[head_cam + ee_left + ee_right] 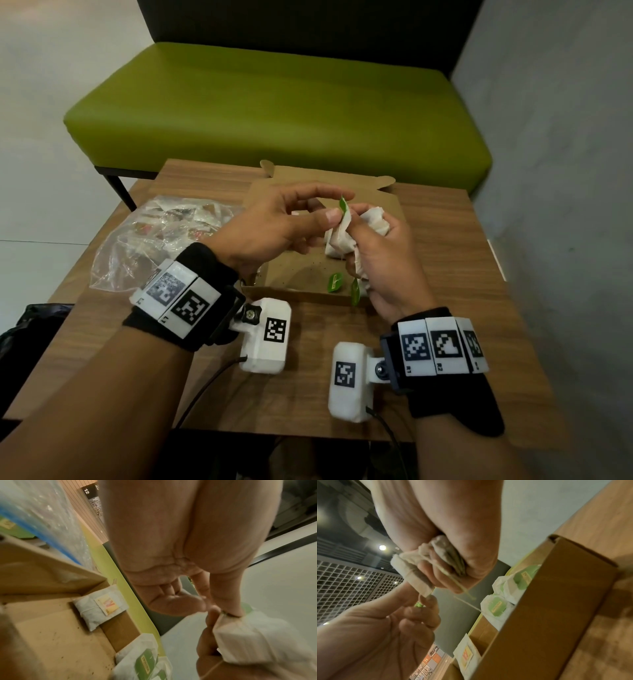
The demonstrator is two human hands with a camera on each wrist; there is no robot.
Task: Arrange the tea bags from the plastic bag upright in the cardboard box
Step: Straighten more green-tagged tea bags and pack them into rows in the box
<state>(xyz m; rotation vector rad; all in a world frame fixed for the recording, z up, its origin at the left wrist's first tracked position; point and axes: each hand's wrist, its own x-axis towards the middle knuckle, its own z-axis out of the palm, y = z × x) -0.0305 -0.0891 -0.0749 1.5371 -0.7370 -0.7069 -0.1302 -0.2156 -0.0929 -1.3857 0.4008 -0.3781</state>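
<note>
Tea bags in hand: a bunch of white bags (342, 236) held above the box, clear of its floor; two green tags (335, 283) dangle below on strings.
Right hand: (380, 260) curled tight round the bunch, several bags pressed into the palm. Probably a store, so one bag at a time can be taken off.
Left hand: (274, 226) thumb and forefinger pinch the top edge of one bag at its green tag (343, 205); other fingers loosely bent. My reading: it is peeling that bag free, or untangling its string.
Strings: thin, pale, trailing from the bunch in the right-wrist view; likely to snag each other, which would explain the two-handed work.
Box: (294, 274) open cardboard, flaps back, on the table right under the hands, so a freed bag has only to go straight down.
Bags already in box: one with a yellow tag (100, 609) leans against the far wall; green-tagged ones (498, 605) stand beside it along the same wall. Upright or nearly so; exact count unclear.
Plastic bag: (150, 240) crumpled, clear, on the table to the left of the box, more tea bags inside.
Progress: early, I judge; most of the box floor is bare.
Table: (445, 240) wood-grain; green bench (274, 113) beyond it.
</note>
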